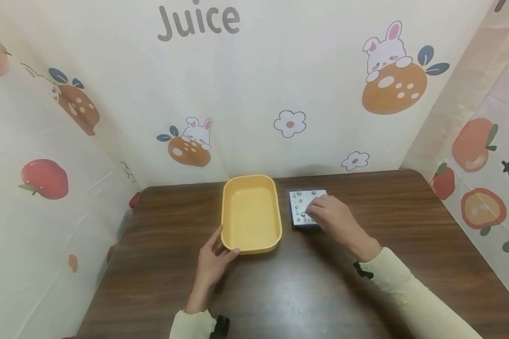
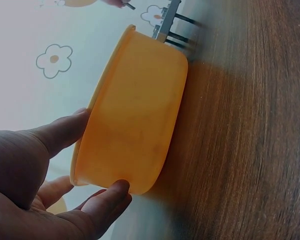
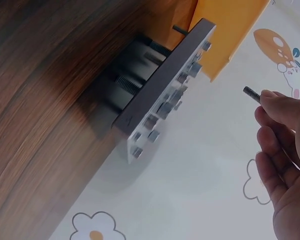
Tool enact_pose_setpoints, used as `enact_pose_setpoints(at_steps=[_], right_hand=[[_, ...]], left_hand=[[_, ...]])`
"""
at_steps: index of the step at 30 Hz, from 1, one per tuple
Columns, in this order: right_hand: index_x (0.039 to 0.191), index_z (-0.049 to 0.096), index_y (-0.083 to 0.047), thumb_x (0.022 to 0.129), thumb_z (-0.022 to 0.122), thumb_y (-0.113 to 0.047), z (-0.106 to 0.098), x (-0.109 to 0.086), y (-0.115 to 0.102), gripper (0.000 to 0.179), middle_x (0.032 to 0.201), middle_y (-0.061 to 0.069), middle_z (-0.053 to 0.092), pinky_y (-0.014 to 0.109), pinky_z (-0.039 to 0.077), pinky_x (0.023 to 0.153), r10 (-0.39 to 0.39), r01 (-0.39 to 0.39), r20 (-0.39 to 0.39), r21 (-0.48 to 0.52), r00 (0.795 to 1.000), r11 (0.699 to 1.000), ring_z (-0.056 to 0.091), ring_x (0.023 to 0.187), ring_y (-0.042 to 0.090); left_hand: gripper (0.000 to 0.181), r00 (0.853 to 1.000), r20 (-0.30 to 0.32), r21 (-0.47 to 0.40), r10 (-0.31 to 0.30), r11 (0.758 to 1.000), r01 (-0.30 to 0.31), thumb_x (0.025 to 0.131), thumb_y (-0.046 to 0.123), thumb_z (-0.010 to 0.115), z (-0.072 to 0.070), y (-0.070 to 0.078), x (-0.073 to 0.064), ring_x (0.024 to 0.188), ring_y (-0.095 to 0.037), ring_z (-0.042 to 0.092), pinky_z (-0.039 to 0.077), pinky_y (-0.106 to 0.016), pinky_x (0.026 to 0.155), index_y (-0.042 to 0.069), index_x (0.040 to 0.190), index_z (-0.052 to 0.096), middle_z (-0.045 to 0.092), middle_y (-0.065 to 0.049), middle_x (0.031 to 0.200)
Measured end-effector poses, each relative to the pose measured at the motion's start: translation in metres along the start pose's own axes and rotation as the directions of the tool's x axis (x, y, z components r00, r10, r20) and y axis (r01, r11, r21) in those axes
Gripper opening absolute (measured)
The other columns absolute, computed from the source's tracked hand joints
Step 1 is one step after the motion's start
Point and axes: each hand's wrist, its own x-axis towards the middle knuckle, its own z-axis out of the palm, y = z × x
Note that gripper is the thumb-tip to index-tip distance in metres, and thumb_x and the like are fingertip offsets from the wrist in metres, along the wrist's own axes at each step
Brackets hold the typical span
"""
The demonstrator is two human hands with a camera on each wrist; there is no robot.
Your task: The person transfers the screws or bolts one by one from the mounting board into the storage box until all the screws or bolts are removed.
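My left hand [image 1: 212,263] holds the near-left corner of a yellow plastic tray [image 1: 273,247], thumb and fingers spread on either side of that corner. In the left wrist view, fingertips [image 2: 117,189] touch the tray's outer wall [image 2: 135,105]. My right hand [image 1: 332,219] is above a metal-topped board [image 1: 297,197] to the right of the tray. Between thumb and fingers it pinches a screw, whose dark threaded shank [image 3: 251,94] sticks out in the right wrist view. Screw heads [image 3: 165,110] stand on the board's top, and threaded shanks [image 3: 127,86] project below it.
The tray and board stand on a dark wood-grain table [image 1: 174,212]. A printed cloth [image 1: 246,84] with fruit, rabbits and flowers hangs behind the table and along both sides. The tray's visible floor [image 1: 252,214] is plain yellow.
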Motion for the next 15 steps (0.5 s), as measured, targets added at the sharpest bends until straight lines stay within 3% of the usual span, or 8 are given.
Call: enact_pose_setpoints(at_steps=[3,10,15], right_hand=[[0.090,0.078,-0.005,0.079,0.083,0.010,0.002,0.002,-0.003,0.019,0.088,0.004,0.073,0.039,0.060,0.073,-0.031,0.031,-0.033,0.004,0.999,0.999,0.067,0.084,0.025],[0.093,0.079,-0.005,0.080,0.085,0.007,0.004,0.008,-0.012,0.019,0.090,0.004,0.074,0.038,0.062,0.076,-0.012,0.011,0.011,0.022,1.000,1.000,0.068,0.086,0.023],[0.090,0.079,-0.006,0.078,0.087,0.007,0.008,0.011,-0.016,0.020,0.088,0.003,0.074,0.037,0.062,0.074,-0.054,0.054,-0.024,0.017,0.998,0.998,0.068,0.083,0.023]], left_hand=[[0.088,1.000,0.003,-0.001,0.006,1.000,-0.006,0.087,0.004,0.086,-0.001,-0.001,0.000,0.144,-0.045,0.050,0.055,-0.048,0.107,0.005,0.163,0.040,0.034,-0.024,0.169],[0.088,1.000,-0.004,0.002,0.012,1.000,-0.012,0.087,0.006,0.087,-0.001,0.000,0.000,0.144,-0.045,0.050,0.054,-0.049,0.107,0.006,0.162,0.041,0.034,-0.023,0.169],[0.089,1.000,-0.002,-0.013,0.009,1.000,-0.009,0.087,0.005,0.087,-0.001,-0.001,0.000,0.144,-0.044,0.050,0.055,-0.049,0.107,0.007,0.163,0.041,0.034,-0.023,0.169]])
